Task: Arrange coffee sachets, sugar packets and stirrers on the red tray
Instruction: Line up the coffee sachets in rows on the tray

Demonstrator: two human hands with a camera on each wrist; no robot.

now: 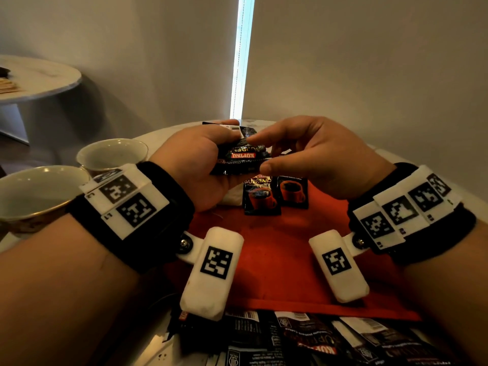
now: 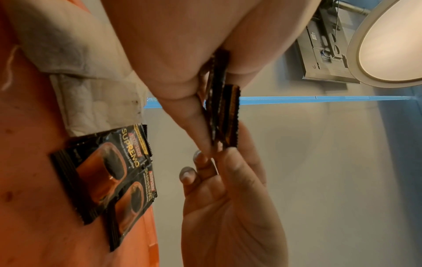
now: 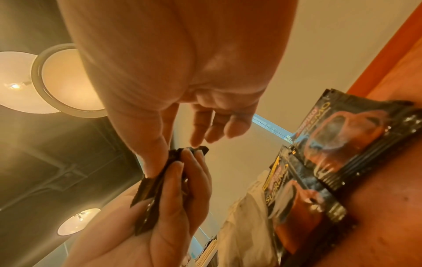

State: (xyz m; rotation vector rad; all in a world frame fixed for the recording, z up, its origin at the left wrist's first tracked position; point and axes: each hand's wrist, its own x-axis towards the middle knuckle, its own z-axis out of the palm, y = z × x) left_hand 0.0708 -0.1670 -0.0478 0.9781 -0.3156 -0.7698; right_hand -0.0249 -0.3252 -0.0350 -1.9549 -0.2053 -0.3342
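While the stack [image 1: 241, 157] hangs over the tray [image 1: 277, 260]: it's the coffee step, and one sachet looks about to be peeled off.
Left hand [image 1: 195, 165]: fingers curled round the stack, clamped on it from below.
Right hand [image 1: 317, 159]: thumb and forefinger pinched on the stack's near end, the other fingers loose and apart.
Pair [image 1: 261, 196]: two sachets face up, side by side and touching at the tray's far end, right against a napkin [image 1: 231, 198].
Pile [image 1: 317, 339]: more sachets loose on the surface, on the tray's near side.
Next move, my call: slide a single sachet free, then lay it beside the pair, same way up. Foil is slick, so two may come away together.
Progress, my guess: early. No sugar or stirrers are plain on the tray.
Left wrist view: the stack shows edge-on, several sachets thick, which the head view can't show.
Right wrist view: the left fingers [image 3: 180, 189] wrap over the stack's face, which is hidden from above.
Head view only: the pile, and cups [image 1: 113, 151] off to the left.
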